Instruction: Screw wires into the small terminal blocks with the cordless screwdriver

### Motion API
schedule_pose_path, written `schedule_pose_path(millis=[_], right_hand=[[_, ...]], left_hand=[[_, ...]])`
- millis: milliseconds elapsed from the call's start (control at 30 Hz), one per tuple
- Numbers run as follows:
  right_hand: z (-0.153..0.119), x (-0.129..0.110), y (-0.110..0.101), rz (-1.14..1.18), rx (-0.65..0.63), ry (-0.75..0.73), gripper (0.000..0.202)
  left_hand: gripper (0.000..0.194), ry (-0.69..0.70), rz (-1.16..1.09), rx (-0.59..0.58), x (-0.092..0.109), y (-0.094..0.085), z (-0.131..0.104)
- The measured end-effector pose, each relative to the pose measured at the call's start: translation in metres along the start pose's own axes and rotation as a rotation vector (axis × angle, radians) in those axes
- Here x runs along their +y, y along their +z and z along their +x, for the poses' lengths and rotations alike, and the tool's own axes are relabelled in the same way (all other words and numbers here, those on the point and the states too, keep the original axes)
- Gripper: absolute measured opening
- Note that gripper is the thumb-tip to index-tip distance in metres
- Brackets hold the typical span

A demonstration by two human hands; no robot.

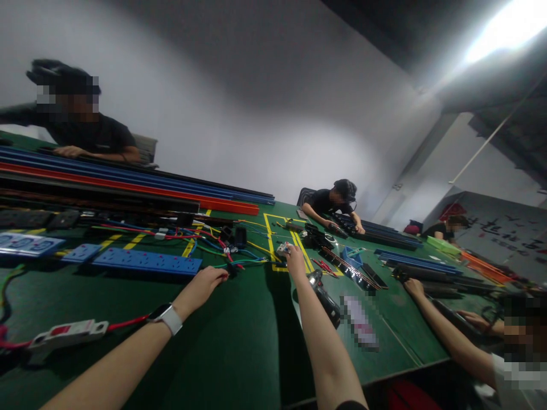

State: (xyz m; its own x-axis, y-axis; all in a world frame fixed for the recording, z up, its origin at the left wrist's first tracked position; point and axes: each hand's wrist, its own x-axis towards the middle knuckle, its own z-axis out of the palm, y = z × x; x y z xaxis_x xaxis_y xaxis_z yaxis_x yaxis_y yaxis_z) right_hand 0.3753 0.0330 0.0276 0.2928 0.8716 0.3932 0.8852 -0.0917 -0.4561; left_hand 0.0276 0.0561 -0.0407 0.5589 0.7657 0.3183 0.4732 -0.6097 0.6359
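My left hand [208, 282], with a watch [166, 316] on its wrist, is closed beside the right end of a blue socket strip [147, 261]. Its fingertips touch the ends of coloured wires [220, 263], though what they pinch is too blurred to name. Farther right, my right hand [294, 259] is closed on a small whitish metal part [282, 249] above a yellow-taped rectangle [280, 269]. Yellow and green wires run toward this part from the left.
A power drill [323, 299] lies right of my right forearm, near red-handled tools [325, 267]. Long orange [231, 205] and blue rails cross the back. A white breaker [70, 336] sits at left. People work behind and at right.
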Motion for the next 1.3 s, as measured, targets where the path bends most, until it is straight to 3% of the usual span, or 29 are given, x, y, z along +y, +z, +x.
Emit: schedule_pose_path(millis=[133, 267, 533, 700, 867, 1300], right_hand=[[-0.021, -0.012, 0.004, 0.187, -0.06, -0.122, 0.039], [-0.045, -0.029, 0.027, 0.346, -0.137, -0.214, 0.038], [-0.061, -0.06, 0.069, 0.467, -0.219, -0.338, 0.039], [-0.064, -0.069, 0.069, 0.498, -0.236, -0.401, 0.041], [-0.069, -0.078, 0.064, 0.446, -0.248, -0.407, 0.042], [-0.084, -0.108, 0.054, 0.102, -0.233, -0.444, 0.041]], left_hand=[[0.037, 0.013, -0.016, 0.062, 0.007, -0.002, 0.003], [0.037, 0.017, -0.006, 0.12, 0.012, 0.0, 0.008], [0.033, 0.037, 0.033, 0.084, 0.006, 0.002, 0.011], [0.029, 0.023, 0.025, 0.022, 0.005, 0.004, 0.014], [0.024, -0.033, -0.065, 0.067, 0.005, 0.003, 0.011], [0.023, -0.041, -0.034, 0.061, 0.0, 0.006, 0.011]])
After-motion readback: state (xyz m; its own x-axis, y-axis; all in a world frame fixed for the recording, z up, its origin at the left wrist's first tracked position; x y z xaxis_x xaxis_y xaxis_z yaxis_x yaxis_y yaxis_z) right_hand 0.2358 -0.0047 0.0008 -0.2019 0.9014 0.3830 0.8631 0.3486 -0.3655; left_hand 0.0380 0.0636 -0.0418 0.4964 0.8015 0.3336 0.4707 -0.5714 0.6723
